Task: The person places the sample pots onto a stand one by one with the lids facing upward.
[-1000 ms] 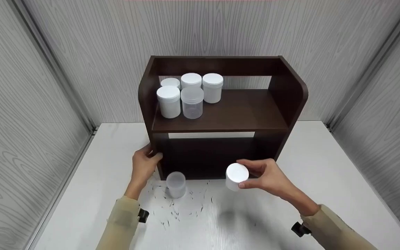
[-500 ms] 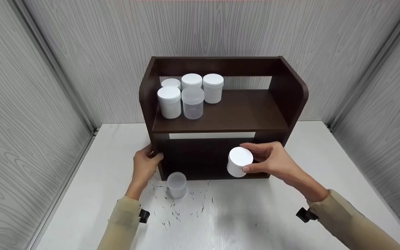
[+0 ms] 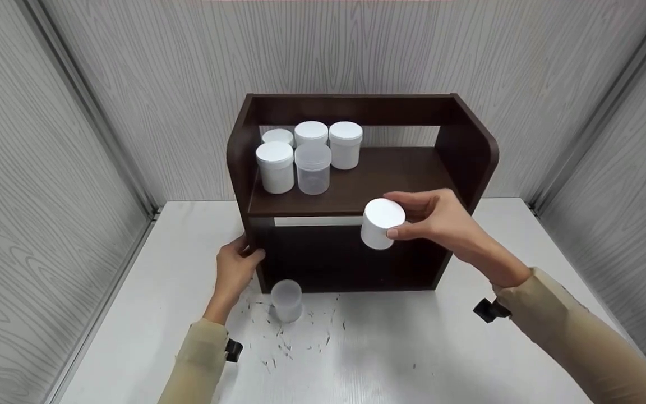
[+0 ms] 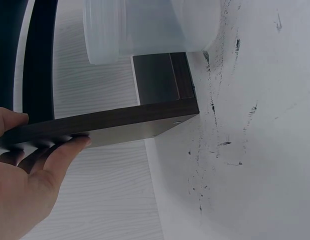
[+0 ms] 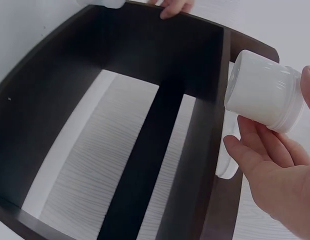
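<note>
My right hand [image 3: 441,224] holds a white lidded jar [image 3: 380,224] by its lid between thumb and fingers, in front of the upper shelf's edge. The right wrist view shows the same jar [image 5: 262,90] above the curled fingers. My left hand [image 3: 236,275] grips the left side panel of the dark brown shelf unit [image 3: 356,209], thumb on one face and fingers on the other, as the left wrist view shows of that panel [image 4: 120,116]. Near that hand a translucent jar [image 3: 286,300] stands on the table.
On the upper shelf's left half stand several white lidded jars [image 3: 276,168] and one translucent jar [image 3: 313,171]. Dark scuff marks [image 3: 278,342] spot the white table [image 3: 401,348]. Grey wood-grain walls [image 3: 188,101] close in the back and sides.
My right hand has risen with the white jar, from low before the lower compartment up to the upper shelf's front edge. The left hand stays on the side panel.
</note>
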Demonstrator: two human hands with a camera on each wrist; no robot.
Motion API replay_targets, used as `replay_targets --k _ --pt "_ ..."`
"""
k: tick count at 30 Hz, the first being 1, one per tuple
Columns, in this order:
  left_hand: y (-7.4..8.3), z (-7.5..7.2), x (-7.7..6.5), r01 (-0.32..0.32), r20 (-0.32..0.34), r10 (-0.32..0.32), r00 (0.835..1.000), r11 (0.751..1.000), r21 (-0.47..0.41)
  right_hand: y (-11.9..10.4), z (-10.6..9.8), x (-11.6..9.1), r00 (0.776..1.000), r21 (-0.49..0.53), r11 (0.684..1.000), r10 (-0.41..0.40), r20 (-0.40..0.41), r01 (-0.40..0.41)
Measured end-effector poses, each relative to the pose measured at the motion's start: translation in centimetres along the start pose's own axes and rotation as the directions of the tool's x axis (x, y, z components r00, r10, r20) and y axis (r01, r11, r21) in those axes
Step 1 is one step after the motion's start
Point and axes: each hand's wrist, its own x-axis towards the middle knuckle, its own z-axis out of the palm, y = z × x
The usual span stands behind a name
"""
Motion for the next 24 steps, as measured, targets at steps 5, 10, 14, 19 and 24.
replay_targets --k 5,10,14,19,24 --pt "0.0 0.1 0.0 -0.001 -0.008 0.001 1.000 1.000 -0.006 -0.9 -0.1 1.6 1.000 0.002 1.000 -0.011 0.002 0.011" --pt "0.1 0.1 0.0 0.002 -0.020 -0.003 1.000 1.000 -0.009 -1.5 -0.3 3.2 1.000 0.014 1.000 -0.014 -0.010 0.014" --pt "0.2 0.1 0.0 -0.004 -0.014 0.004 1.000 1.000 -0.009 -1.7 -0.4 4.5 1.000 0.021 1.000 -0.008 -0.020 0.008" --pt "0.0 0.1 -0.1 -0.004 0.009 0.005 1.000 1.000 -0.028 -2.0 -0.2 6.0 0.999 -0.005 1.000 0.007 -0.041 -0.007" --pt "0.0 0.0 -0.2 -0.004 0.008 0.004 1.000 0.999 -0.039 -2.0 -0.3 7.5 0.999 -0.034 0.999 0.012 -0.043 -0.013"
